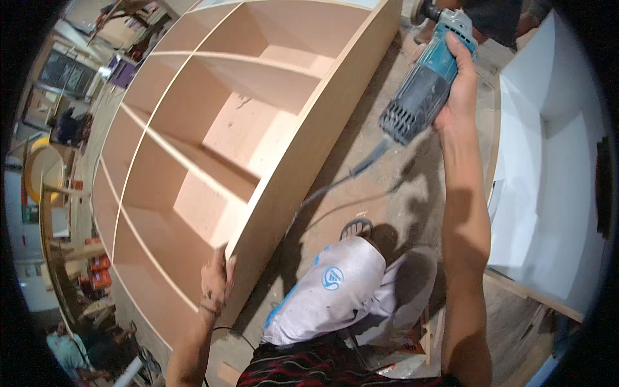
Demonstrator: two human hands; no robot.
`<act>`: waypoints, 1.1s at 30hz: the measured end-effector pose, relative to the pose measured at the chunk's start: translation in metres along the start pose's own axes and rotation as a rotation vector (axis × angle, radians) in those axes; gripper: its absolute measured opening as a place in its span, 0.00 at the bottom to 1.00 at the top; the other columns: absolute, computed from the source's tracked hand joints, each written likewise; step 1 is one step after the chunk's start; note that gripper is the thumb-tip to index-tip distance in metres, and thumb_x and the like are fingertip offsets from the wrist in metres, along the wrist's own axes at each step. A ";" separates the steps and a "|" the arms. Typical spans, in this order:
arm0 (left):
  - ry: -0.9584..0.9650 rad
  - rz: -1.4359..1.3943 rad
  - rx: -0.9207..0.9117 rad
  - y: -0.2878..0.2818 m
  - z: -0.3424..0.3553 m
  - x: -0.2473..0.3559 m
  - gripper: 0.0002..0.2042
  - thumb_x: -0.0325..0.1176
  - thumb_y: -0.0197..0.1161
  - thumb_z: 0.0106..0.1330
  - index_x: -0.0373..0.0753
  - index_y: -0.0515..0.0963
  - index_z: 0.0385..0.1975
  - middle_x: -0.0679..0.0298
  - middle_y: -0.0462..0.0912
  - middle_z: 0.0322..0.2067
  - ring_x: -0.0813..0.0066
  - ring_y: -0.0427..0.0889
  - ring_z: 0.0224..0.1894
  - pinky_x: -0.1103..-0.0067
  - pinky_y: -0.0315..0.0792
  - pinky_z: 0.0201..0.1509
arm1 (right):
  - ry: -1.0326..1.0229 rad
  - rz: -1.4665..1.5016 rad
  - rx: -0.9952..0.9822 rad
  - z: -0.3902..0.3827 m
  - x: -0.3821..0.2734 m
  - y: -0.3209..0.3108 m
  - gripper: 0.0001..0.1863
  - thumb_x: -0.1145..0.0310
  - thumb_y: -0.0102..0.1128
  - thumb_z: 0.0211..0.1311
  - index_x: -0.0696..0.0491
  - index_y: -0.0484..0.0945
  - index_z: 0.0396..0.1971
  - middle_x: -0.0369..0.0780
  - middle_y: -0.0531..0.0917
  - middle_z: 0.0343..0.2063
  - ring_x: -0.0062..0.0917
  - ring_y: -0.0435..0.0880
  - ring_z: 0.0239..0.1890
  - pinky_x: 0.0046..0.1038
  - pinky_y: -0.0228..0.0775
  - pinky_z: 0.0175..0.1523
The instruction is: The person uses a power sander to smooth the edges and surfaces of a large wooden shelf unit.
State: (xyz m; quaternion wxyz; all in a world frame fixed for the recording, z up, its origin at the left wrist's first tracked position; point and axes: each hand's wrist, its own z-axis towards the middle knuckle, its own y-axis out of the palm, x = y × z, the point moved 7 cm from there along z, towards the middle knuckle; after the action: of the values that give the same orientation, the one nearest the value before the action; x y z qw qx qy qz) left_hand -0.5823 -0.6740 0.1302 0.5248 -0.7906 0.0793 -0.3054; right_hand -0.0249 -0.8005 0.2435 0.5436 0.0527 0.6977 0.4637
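Observation:
My right hand is wrapped round the body of a teal and black angle grinder, held up at the upper right. Its round head points away from me near the top edge, and a dark cord trails from its rear end. To the left lies a large curved wooden shelf unit with several open compartments. My left hand grips the near corner of its long straight edge board, fingers partly hidden. Sawdust or small scraps show on one compartment's inner panel.
A white-lined cabinet shell with wooden edges stands on the right. My leg in light trousers and a sandalled foot are between. Another person is at the top; one in a light shirt is at lower left, near a curved wooden frame.

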 end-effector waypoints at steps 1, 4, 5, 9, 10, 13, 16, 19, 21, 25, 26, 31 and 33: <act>-0.077 0.001 -0.058 0.002 -0.001 -0.010 0.18 0.37 0.61 0.77 0.38 0.73 0.62 0.47 0.81 0.29 0.43 0.84 0.34 0.57 0.76 0.39 | -0.012 -0.012 0.012 0.002 -0.007 0.000 0.20 0.55 0.68 0.68 0.58 0.78 0.44 0.44 0.86 0.31 0.31 0.88 0.33 0.35 0.85 0.40; 0.043 0.059 -0.001 -0.001 -0.005 -0.007 0.17 0.36 0.60 0.76 0.37 0.74 0.61 0.49 0.80 0.28 0.45 0.82 0.32 0.58 0.75 0.39 | -0.023 -0.285 0.027 0.015 -0.003 -0.015 0.25 0.53 0.67 0.69 0.61 0.77 0.51 0.43 0.86 0.35 0.28 0.89 0.33 0.30 0.86 0.39; 0.010 0.056 -0.030 0.002 -0.005 -0.010 0.17 0.35 0.60 0.75 0.37 0.75 0.60 0.50 0.80 0.28 0.47 0.82 0.32 0.58 0.74 0.39 | -0.021 -0.303 0.030 0.020 -0.003 -0.022 0.25 0.53 0.67 0.69 0.61 0.77 0.51 0.43 0.86 0.35 0.28 0.89 0.33 0.30 0.86 0.39; -0.050 0.172 -0.117 0.010 -0.010 -0.024 0.17 0.31 0.61 0.72 0.37 0.76 0.59 0.52 0.80 0.28 0.51 0.81 0.32 0.60 0.72 0.40 | -0.008 -0.547 0.074 0.028 0.020 -0.048 0.28 0.55 0.73 0.62 0.59 0.75 0.53 0.41 0.84 0.35 0.26 0.88 0.32 0.28 0.83 0.39; -0.034 0.138 -0.074 0.015 -0.011 -0.021 0.19 0.33 0.61 0.71 0.38 0.76 0.60 0.54 0.81 0.29 0.52 0.82 0.34 0.60 0.72 0.44 | 0.003 -0.672 0.019 0.029 0.024 -0.053 0.30 0.56 0.75 0.60 0.58 0.75 0.54 0.41 0.84 0.37 0.25 0.87 0.34 0.28 0.82 0.41; -0.101 0.169 -0.115 0.018 -0.017 -0.032 0.21 0.35 0.61 0.70 0.40 0.76 0.62 0.56 0.81 0.29 0.54 0.82 0.35 0.59 0.70 0.47 | 0.006 -0.805 -0.093 0.039 0.045 -0.071 0.34 0.58 0.79 0.55 0.58 0.74 0.57 0.39 0.84 0.42 0.24 0.84 0.42 0.30 0.79 0.50; -0.133 0.051 -0.042 0.012 -0.023 -0.056 0.24 0.34 0.62 0.66 0.38 0.76 0.63 0.52 0.84 0.35 0.51 0.85 0.40 0.59 0.72 0.54 | 0.097 -1.035 -0.129 0.019 0.083 -0.086 0.38 0.68 0.81 0.52 0.58 0.70 0.62 0.41 0.81 0.50 0.28 0.80 0.54 0.34 0.73 0.62; -0.053 -0.002 0.185 0.004 -0.003 -0.018 0.26 0.34 0.68 0.64 0.35 0.75 0.62 0.45 0.84 0.49 0.47 0.83 0.53 0.58 0.73 0.62 | 0.087 -0.838 -0.173 -0.007 0.097 -0.105 0.44 0.71 0.82 0.51 0.58 0.65 0.66 0.44 0.80 0.53 0.30 0.80 0.56 0.34 0.73 0.63; 0.157 0.209 0.363 -0.013 0.012 0.029 0.25 0.32 0.69 0.65 0.31 0.76 0.61 0.47 0.78 0.59 0.47 0.77 0.61 0.57 0.70 0.67 | 0.016 -0.910 -0.379 -0.024 0.107 -0.094 0.47 0.71 0.82 0.51 0.58 0.62 0.68 0.46 0.79 0.55 0.32 0.81 0.57 0.35 0.73 0.64; 0.146 0.326 0.508 0.013 0.041 0.079 0.26 0.34 0.76 0.59 0.35 0.77 0.57 0.52 0.77 0.62 0.48 0.74 0.67 0.53 0.62 0.75 | -0.216 -0.999 -0.722 -0.043 0.118 -0.063 0.50 0.69 0.82 0.51 0.59 0.59 0.71 0.52 0.79 0.57 0.38 0.83 0.58 0.38 0.75 0.63; 0.112 0.299 0.535 0.025 0.049 0.089 0.23 0.34 0.76 0.59 0.36 0.78 0.52 0.53 0.78 0.61 0.48 0.74 0.67 0.53 0.61 0.76 | -0.275 -0.991 -0.758 -0.046 0.117 -0.061 0.50 0.68 0.82 0.51 0.59 0.59 0.71 0.54 0.79 0.57 0.40 0.84 0.58 0.40 0.76 0.62; -0.016 0.168 0.720 0.011 0.065 0.106 0.15 0.31 0.77 0.58 0.37 0.77 0.38 0.55 0.79 0.61 0.52 0.76 0.65 0.55 0.62 0.77 | -0.079 -1.082 -0.834 -0.064 0.134 -0.045 0.48 0.62 0.81 0.54 0.57 0.61 0.71 0.54 0.82 0.55 0.48 0.87 0.56 0.42 0.80 0.60; 0.010 0.090 0.780 0.012 0.067 0.109 0.16 0.32 0.78 0.58 0.36 0.79 0.42 0.55 0.78 0.61 0.54 0.76 0.65 0.59 0.68 0.72 | -0.160 -1.137 -0.846 -0.071 0.136 -0.045 0.48 0.61 0.82 0.52 0.56 0.63 0.70 0.54 0.83 0.55 0.50 0.86 0.56 0.43 0.80 0.59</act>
State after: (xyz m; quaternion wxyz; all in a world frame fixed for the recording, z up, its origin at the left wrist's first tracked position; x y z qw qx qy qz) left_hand -0.4545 -0.6762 0.1455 0.7983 -0.5261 -0.0057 -0.2931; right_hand -0.1178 -0.7887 0.1138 0.7246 -0.5008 0.3353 0.3342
